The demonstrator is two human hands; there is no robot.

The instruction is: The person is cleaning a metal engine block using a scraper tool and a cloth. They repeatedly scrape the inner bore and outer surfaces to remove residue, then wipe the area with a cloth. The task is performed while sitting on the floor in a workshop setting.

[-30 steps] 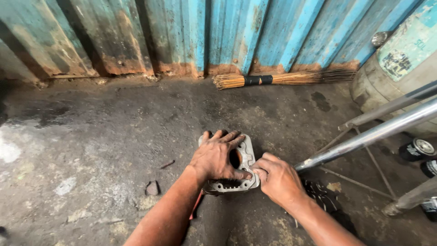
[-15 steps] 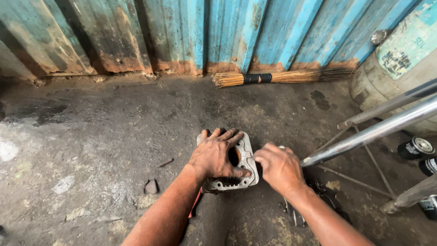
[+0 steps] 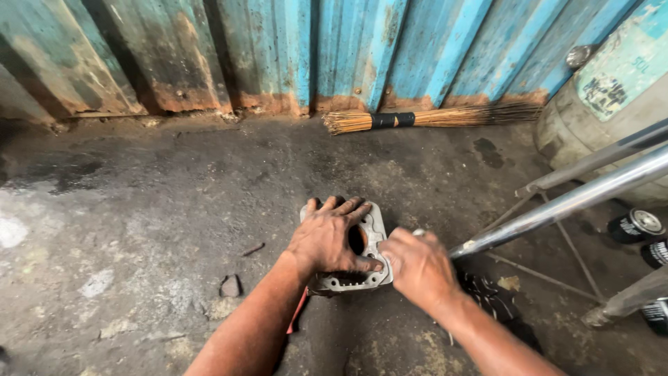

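A grey metal engine cylinder block (image 3: 376, 241) with a round bore sits on the dirty concrete floor. My left hand (image 3: 327, 240) lies spread over its top and holds it down, thumb along the near right side. My right hand (image 3: 417, 268) is curled against the block's right edge, fingers closed. A small pale tip of a tool (image 3: 418, 232) shows above its knuckles; the rest of the tool is hidden. A red piece (image 3: 298, 315) peeks out under my left forearm.
A straw broom (image 3: 417, 119) lies along the blue corrugated wall (image 3: 278, 49). At right stand a large drum (image 3: 598, 104), slanting metal tubes (image 3: 570, 202) and small black cans (image 3: 637, 226). A small stone (image 3: 229, 285) lies left of the block.
My right hand has shifted along the block's right edge, away a little and back against it. The left hand and the block have stayed put.
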